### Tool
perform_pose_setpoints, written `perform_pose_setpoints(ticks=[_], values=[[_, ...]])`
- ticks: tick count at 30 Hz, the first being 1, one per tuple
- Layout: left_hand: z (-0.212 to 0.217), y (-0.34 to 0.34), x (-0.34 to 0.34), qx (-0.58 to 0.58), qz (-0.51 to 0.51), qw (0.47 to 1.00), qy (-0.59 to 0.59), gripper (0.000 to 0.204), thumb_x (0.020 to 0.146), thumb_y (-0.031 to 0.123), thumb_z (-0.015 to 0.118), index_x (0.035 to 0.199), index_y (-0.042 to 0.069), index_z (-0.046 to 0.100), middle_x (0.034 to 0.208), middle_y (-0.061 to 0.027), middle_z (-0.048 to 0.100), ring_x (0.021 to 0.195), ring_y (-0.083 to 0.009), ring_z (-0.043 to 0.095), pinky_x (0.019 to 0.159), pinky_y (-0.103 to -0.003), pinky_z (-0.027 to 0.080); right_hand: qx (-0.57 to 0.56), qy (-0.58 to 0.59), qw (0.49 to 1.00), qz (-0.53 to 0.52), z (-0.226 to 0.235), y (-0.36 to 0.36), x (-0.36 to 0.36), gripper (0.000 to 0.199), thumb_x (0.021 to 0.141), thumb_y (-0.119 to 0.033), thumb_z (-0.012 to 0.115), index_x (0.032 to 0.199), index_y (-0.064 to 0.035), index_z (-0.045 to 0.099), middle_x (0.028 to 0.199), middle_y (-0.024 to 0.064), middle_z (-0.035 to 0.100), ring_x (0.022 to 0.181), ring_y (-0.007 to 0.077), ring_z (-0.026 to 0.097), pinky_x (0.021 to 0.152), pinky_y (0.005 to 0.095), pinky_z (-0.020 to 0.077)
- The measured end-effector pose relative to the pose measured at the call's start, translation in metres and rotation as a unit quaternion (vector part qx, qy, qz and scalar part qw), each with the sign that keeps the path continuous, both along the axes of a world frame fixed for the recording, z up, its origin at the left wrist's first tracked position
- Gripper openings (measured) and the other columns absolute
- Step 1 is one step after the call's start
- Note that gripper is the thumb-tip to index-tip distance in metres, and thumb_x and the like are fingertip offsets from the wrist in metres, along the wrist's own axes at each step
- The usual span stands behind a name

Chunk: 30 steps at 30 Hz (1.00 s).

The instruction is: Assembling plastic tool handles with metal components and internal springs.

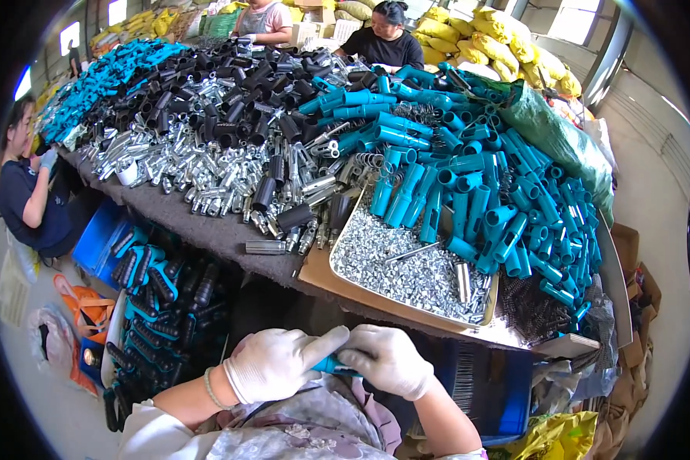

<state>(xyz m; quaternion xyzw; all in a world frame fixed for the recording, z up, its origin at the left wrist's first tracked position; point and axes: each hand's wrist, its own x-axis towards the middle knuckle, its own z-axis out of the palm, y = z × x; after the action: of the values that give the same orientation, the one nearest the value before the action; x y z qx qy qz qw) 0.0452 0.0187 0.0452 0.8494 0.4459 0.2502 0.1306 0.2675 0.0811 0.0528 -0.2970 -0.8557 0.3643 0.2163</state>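
Left hand [272,366] and right hand [391,359] clenched on 1 teal tube [328,366] over lap; parts tray [345,280] at 12 o'clock within reach.

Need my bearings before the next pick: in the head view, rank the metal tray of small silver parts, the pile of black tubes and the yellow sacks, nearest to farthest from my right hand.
From the right hand:
1. Metal tray of small silver parts, just ahead on the table's near edge.
2. Pile of black tubes, farther back on the left.
3. Yellow sacks, beyond the table at the far right.
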Motion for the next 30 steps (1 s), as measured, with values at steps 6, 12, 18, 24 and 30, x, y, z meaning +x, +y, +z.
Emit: perform_pose_setpoints(ticks=[6,12,18,24,30], values=[[-0.013,-0.001,0.000,0.046,-0.037,0.998,0.027,0.069,0.081,0.023,0.071,0.144,0.011,0.046,0.070,-0.0075,0.061,0.059,-0.0246,0.063,0.055,-0.039,0.052,0.142,-0.082,0.985,-0.043,-0.012,-0.019,-0.005,0.018,0.088,-0.023,0.065,0.080,-0.0063,0.065,0.076,0.0120,0.063,0.069,0.0335,0.065,0.061,0.0435,0.0522],[-0.008,-0.003,0.000,0.008,-0.058,0.998,0.017,0.069,0.080,0.025,0.072,0.142,0.009,0.047,0.074,-0.0079,0.065,0.062,-0.0233,0.065,0.057,-0.038,0.051,0.209,-0.138,0.968,0.012,-0.007,-0.034,0.005,0.034,0.089,-0.031,0.065,0.112,-0.0047,0.062,0.080,0.0114,0.063,0.068,0.0280,0.066,0.057,0.0377,0.0535],[-0.012,-0.002,0.001,-0.001,-0.050,0.998,0.043,0.070,0.079,0.025,0.073,0.141,0.009,0.048,0.077,-0.0091,0.066,0.062,-0.0227,0.066,0.059,-0.039,0.051,0.225,-0.163,0.960,-0.019,-0.024,-0.045,0.010,0.042,0.085,-0.027,0.067,0.120,-0.0039,0.061,0.090,0.0090,0.062,0.075,0.0244,0.065,0.061,0.0346,0.0538],[-0.026,-0.010,0.009,-0.227,-0.014,0.970,-0.085,0.077,0.081,0.028,0.076,0.146,0.011,0.038,0.095,-0.0229,0.069,0.080,-0.0415,0.069,0.067,-0.047,0.055,0.387,-0.078,0.918,0.034,-0.021,-0.031,0.009,0.040,0.076,-0.019,0.066,0.115,-0.0070,0.063,0.086,0.0031,0.059,0.073,0.0199,0.060,0.065,0.0331,0.0506],[-0.034,-0.009,0.016,-0.177,0.025,0.976,-0.123,0.068,0.081,0.025,0.077,0.140,0.009,0.045,0.094,-0.0211,0.069,0.080,-0.0389,0.069,0.068,-0.046,0.055,0.152,0.038,0.972,-0.173,-0.008,0.025,0.040,0.007,0.080,-0.015,0.073,0.084,-0.0091,0.072,0.088,0.0104,0.070,0.083,0.0317,0.067,0.074,0.0412,0.0523]])
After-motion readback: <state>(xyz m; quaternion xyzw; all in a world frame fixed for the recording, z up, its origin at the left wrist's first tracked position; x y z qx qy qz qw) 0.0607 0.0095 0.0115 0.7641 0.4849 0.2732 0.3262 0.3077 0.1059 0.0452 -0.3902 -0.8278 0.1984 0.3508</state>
